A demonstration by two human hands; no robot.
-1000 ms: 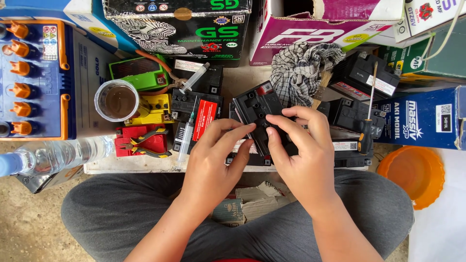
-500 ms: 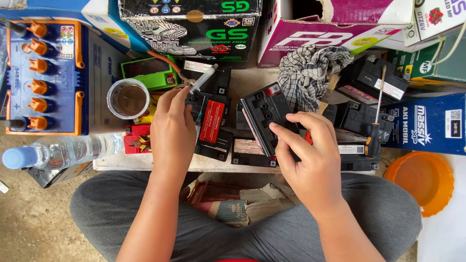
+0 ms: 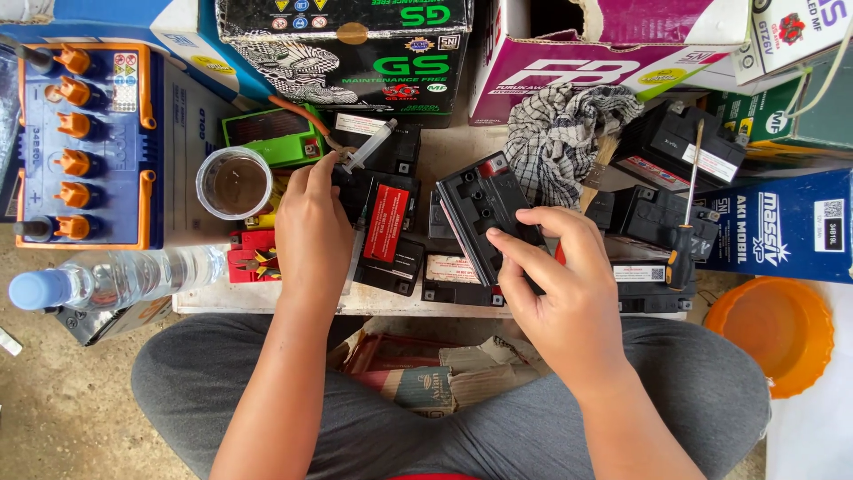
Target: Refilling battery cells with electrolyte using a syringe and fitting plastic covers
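The left hand (image 3: 311, 227) has left the small black battery (image 3: 489, 218), where both hands were working a second ago, and has moved up and to the left across the desk (image 3: 267, 300). It now lies over a second black battery with a red label (image 3: 386, 222), and its fingers (image 3: 330, 169) close on a clear plastic syringe (image 3: 369, 147) whose tip points up and to the right, towards the green-and-black carton (image 3: 355, 53). The grip on the barrel reads as a pinch, though the thumb side is hidden under the hand.

The right hand (image 3: 560, 284) has stayed with the tilted battery and holds it alone, thumb and fingers wrapped round its lower right edge, so that it leans with its top face towards the camera. It rests near the middle of the desk, just beside the checked cloth (image 3: 564, 133).

Just to the left of the left hand stands a clear cup of brownish liquid (image 3: 234, 184), and a water bottle (image 3: 115, 277) lies on its side at the desk's near left edge. Judging from this, the work moves from handling the case to something done with the syringe.
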